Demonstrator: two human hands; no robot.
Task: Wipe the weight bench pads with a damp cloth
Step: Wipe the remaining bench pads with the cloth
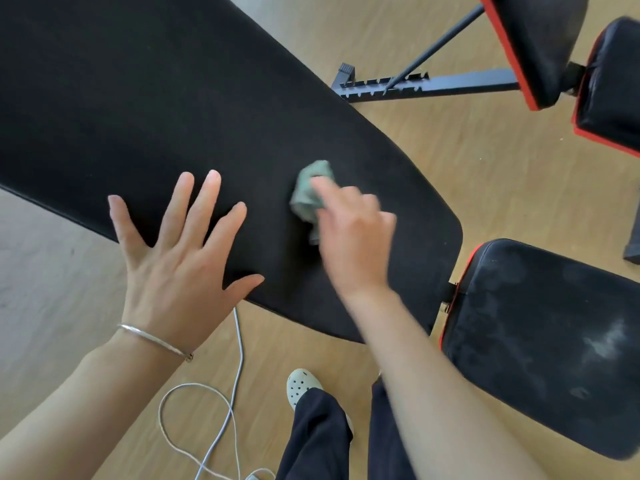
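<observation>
A long black back pad (145, 109) of a weight bench runs from the upper left to the centre right. My left hand (176, 258) lies flat on its near edge with the fingers spread. My right hand (349, 237), blurred by motion, grips a crumpled green cloth (310, 190) and presses it on the pad near its rounded end. To the right sits the black seat pad (554, 341) with a red edge, streaked with pale smears.
A second bench with red-trimmed black pads (540, 46) and a notched black frame (415, 86) stands at the upper right. A white cable (228, 410) loops on the wooden floor below the pad. My legs in dark trousers and a pale clog (301, 384) are at the bottom.
</observation>
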